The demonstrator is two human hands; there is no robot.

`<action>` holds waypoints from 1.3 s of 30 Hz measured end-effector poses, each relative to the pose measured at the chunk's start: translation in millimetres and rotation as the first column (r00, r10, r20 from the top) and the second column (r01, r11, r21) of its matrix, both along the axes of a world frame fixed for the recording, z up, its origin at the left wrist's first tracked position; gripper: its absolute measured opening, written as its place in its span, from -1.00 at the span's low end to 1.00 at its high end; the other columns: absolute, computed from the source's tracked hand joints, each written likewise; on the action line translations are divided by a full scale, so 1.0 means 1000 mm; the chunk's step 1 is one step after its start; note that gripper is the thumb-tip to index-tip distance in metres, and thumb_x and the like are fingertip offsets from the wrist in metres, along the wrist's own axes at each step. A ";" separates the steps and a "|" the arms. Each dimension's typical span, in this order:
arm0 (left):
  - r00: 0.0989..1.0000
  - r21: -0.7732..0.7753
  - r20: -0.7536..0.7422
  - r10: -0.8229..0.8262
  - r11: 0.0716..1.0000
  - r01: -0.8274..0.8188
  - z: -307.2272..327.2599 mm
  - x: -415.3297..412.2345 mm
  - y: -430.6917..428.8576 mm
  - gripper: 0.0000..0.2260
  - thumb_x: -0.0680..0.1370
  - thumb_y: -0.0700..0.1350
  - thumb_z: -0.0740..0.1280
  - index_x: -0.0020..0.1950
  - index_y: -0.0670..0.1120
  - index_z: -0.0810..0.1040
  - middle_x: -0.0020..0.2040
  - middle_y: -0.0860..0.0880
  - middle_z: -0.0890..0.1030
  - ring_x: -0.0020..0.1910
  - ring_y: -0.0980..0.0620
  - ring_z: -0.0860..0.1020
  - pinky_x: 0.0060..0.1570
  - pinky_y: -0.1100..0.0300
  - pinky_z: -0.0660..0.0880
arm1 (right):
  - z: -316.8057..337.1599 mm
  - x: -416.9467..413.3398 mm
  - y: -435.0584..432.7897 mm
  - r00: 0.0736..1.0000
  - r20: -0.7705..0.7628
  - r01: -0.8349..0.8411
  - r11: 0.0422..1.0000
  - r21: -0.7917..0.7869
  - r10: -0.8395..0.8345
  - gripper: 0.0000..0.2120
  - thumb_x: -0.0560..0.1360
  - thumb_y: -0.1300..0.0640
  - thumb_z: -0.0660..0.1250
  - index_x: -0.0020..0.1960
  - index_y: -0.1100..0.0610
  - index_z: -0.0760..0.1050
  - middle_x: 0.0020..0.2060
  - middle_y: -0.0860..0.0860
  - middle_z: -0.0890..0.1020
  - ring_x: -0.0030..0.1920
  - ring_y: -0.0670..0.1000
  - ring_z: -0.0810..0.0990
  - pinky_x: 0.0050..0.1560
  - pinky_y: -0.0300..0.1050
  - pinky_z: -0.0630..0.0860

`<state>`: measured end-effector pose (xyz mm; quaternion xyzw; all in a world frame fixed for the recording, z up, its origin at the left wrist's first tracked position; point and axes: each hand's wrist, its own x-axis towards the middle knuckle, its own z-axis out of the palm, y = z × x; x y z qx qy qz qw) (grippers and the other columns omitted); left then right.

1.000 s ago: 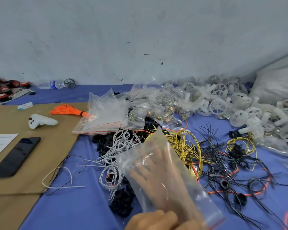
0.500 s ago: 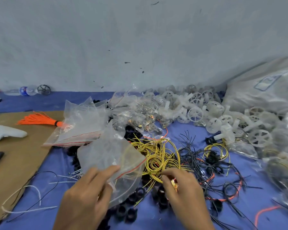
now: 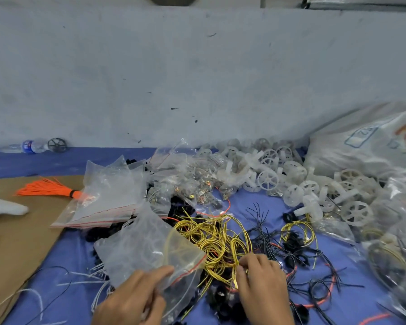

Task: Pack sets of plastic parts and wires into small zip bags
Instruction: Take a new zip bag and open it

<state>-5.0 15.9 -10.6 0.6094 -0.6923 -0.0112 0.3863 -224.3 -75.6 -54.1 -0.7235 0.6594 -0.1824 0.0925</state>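
**Bag mouth vs. wire pile: lining things up before stuffing**

Holding the zip bag down with the left hand, fingers curled over the corner beside the red zip line. Pinching one strand of the yellow wires with the right hand, right at the near edge of that pile. Hands apart, with just the bag mouth between them.

Now the bit that matters. Got the bag lying just left of the yellow wires and overlapping their edge, long axis slanting from far-left to near-right, mouth aimed at the pile. No single direction to the pile itself, just loops going every way. Seems like the pinched strand runs roughly near-to-far, but can't tell beyond the fingers.

Guessing a short leftward feed into the mouth with the right hand, it being the closer one to the wires. Would watch for neighbouring loops dragging along.

Also around: black wires just right of the yellow wires, white plastic wheels behind and to the right, spare empty bags behind and to the left.
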 end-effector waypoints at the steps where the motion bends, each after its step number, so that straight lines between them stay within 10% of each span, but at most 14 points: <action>1: 1.000 0.009 -0.018 0.002 1.000 -0.002 0.001 -0.001 0.000 -0.64 0.39 -0.03 0.21 0.13 0.27 0.53 -0.26 0.35 0.35 -0.43 0.30 0.30 -0.37 0.41 0.41 | 0.004 0.000 0.001 0.998 0.055 0.026 0.999 -0.027 -0.025 -0.90 0.60 -0.15 0.10 0.07 -0.22 0.35 0.05 -0.21 0.43 0.09 -0.10 0.32 0.06 -0.17 0.22; 5: 0.997 0.046 -0.076 0.012 0.999 -0.009 0.003 -0.006 0.000 -0.66 0.38 0.02 0.23 0.12 0.27 0.52 -0.27 0.41 0.36 -0.41 0.35 0.32 -0.38 0.39 0.41 | 0.017 -0.006 0.001 0.885 0.465 0.081 0.993 -0.088 -0.032 -0.91 0.58 0.03 0.25 -0.09 -0.13 0.41 -0.12 -0.18 0.55 -0.02 -0.08 0.43 0.00 -0.06 0.34; 13: 0.995 0.055 -0.103 -0.006 0.998 0.012 0.002 -0.008 -0.002 -0.71 0.41 0.07 0.26 0.12 0.28 0.53 -0.21 0.47 0.38 -0.35 0.43 0.36 -0.31 0.54 0.36 | 0.037 -0.014 0.000 0.337 0.941 0.067 0.998 0.020 -0.042 -0.84 0.63 0.18 0.18 0.02 0.07 0.55 -0.27 0.04 0.66 -0.21 0.03 0.61 -0.15 -0.02 0.52; 18: 0.992 0.034 -0.098 0.080 0.996 -0.077 0.005 -0.009 -0.007 -0.80 0.44 0.17 0.27 0.01 0.29 0.60 -0.33 0.42 0.39 -0.37 0.42 0.39 -0.35 0.56 0.32 | 0.046 -0.019 0.002 -0.148 0.986 -0.044 0.996 0.074 -0.079 -0.80 0.55 0.17 0.22 0.08 0.16 0.59 -0.42 0.04 0.49 -0.35 0.04 0.62 -0.33 -0.13 0.61; 24: 0.983 0.010 -0.038 0.178 0.984 -0.178 0.005 -0.003 -0.021 -0.81 0.50 0.06 0.44 0.08 0.29 0.58 -0.37 0.24 0.44 -0.44 0.15 0.43 -0.44 0.27 0.41 | 0.051 -0.023 0.002 -0.395 0.910 -0.085 0.991 0.101 -0.127 -0.80 0.48 0.14 0.25 0.05 0.09 0.56 -0.42 0.00 0.46 -0.43 -0.02 0.53 -0.43 -0.12 0.55; 26: 0.986 0.046 -0.050 0.157 0.987 -0.155 0.010 -0.003 -0.024 -0.79 0.51 0.16 0.32 0.14 0.29 0.54 -0.33 0.25 0.47 -0.43 0.15 0.45 -0.41 0.24 0.41 | 0.050 -0.024 0.004 -0.346 0.925 -0.112 0.986 0.126 -0.158 -0.83 0.46 0.11 0.27 0.00 0.05 0.58 -0.44 -0.01 0.44 -0.50 -0.06 0.45 -0.55 -0.18 0.42; 33: 0.998 0.081 -0.021 0.065 0.995 -0.063 0.008 -0.015 -0.024 -0.73 0.59 0.09 0.28 0.26 0.36 0.41 -0.26 0.22 0.54 -0.25 0.09 0.54 -0.27 0.19 0.45 | 0.032 -0.004 0.025 0.269 0.963 -0.403 0.908 0.118 -0.006 -0.76 0.57 0.24 0.28 0.04 -0.01 0.67 -0.38 0.09 0.55 -0.61 0.01 0.39 -0.60 -0.31 0.29; 39: 0.987 0.034 0.157 -0.028 0.999 0.023 0.012 -0.028 -0.017 -0.68 0.45 0.01 0.39 0.20 0.21 0.55 -0.05 0.21 0.68 -0.26 0.13 0.63 -0.46 0.31 0.49 | 0.025 0.044 0.032 0.253 0.967 -0.566 0.813 0.137 0.013 -0.79 0.46 0.20 0.27 0.05 0.16 0.61 -0.33 0.09 0.61 -0.35 0.08 0.56 -0.37 -0.14 0.52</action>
